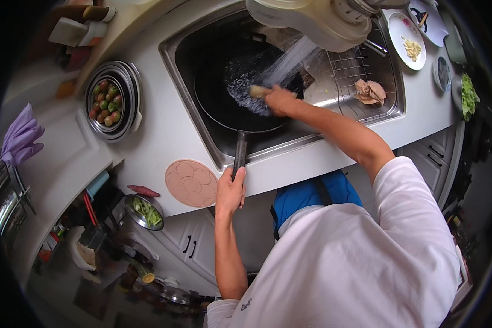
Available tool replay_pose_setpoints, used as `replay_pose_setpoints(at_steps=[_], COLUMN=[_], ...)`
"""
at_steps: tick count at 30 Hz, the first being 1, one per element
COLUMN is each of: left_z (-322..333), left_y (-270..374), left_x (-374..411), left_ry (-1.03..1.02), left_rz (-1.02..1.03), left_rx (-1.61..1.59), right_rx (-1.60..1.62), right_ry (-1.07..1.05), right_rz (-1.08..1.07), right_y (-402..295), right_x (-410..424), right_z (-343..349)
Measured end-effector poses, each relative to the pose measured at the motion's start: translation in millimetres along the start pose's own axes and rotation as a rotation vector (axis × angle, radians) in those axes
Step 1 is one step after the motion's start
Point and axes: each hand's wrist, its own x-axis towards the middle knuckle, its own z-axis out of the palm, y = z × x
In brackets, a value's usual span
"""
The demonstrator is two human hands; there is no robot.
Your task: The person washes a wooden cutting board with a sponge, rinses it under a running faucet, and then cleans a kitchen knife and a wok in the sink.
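Note:
A black wok point(213, 96) rests in the stainless steel sink point(223, 158), its handle point(241, 149) pointing back toward me over the front rim. My left hand point(230, 189) grips the end of that handle. Inside the wok, my right hand point(281, 100) holds a scrubbing brush point(259, 92), blurred by motion. Running water point(289, 61) sprays down onto the wok's floor and splashes around the brush. Most of the tap is hidden behind a large translucent container point(324, 22) at the top.
A wire rack point(346, 65) in the sink's right side bears a crumpled pinkish-brown cloth point(370, 92). Left of the sink are nested bowls point(133, 92) of small fruit point(105, 102) and a pink round mat point(191, 183). A plate of chopped garlic point(412, 50) stands right, greens point(147, 211) lower left.

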Motion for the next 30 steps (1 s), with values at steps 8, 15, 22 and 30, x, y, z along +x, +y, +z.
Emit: replay_pose_setpoints(at_steps=[8, 15, 22, 30], left_z=[-1.2, -1.3, -1.2, -2.2], left_y=[-2.7, -2.8, 2.1, -2.5], left_x=[2.0, 0.2, -0.6, -0.1], left_ry=[0.001, 0.015, 0.000, -0.001], left_rz=[-0.004, -0.019, 0.008, -0.006], left_rx=[0.004, -0.023, 0.009, -0.049], right_rx=[-0.301, -0.042, -0.293, -0.297], right_ry=[0.458, -0.158, 0.367, -0.129], right_rz=[-0.015, 0.091, -0.193, 0.003], right_y=[-9.6, -19.0, -1.8, 31.8], right_x=[56.1, -3.6, 82.4, -9.1], right_z=[-19.9, -27.5, -27.6, -51.2])
